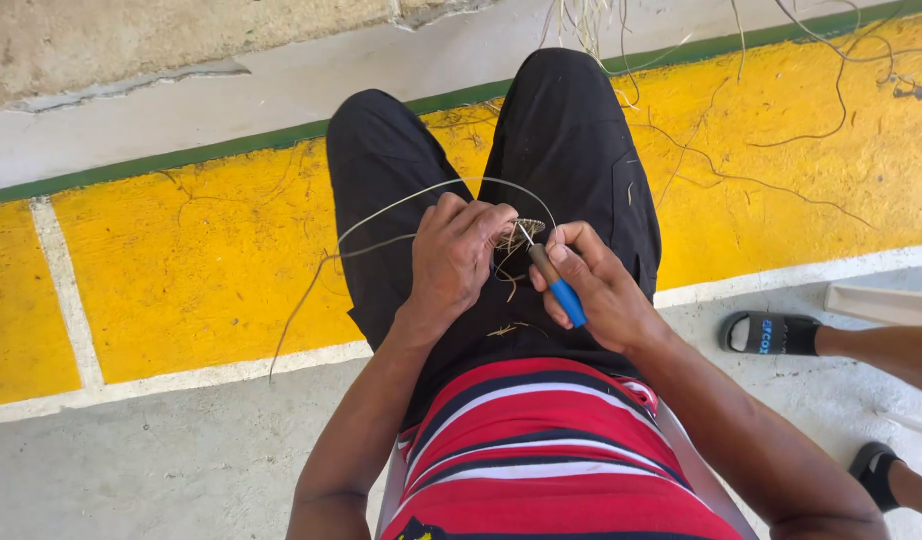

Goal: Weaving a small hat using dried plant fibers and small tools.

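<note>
A long thin pale fibre strand (381,215) loops out left of the left hand (459,255), whose fingers are closed, pinching a small woven straw piece (521,232). Just right of it, the right hand (596,285) is closed around a blue-handled awl (556,282), its metal tip touching the weave. Further right, another person's sandalled foot (771,333).

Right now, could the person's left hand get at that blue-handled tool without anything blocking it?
Probably yes. The left hand pinches the small woven piece right beside the blue-handled tool, held in the right hand. Nothing lies between them, though the left would have to release the weaving.
</note>
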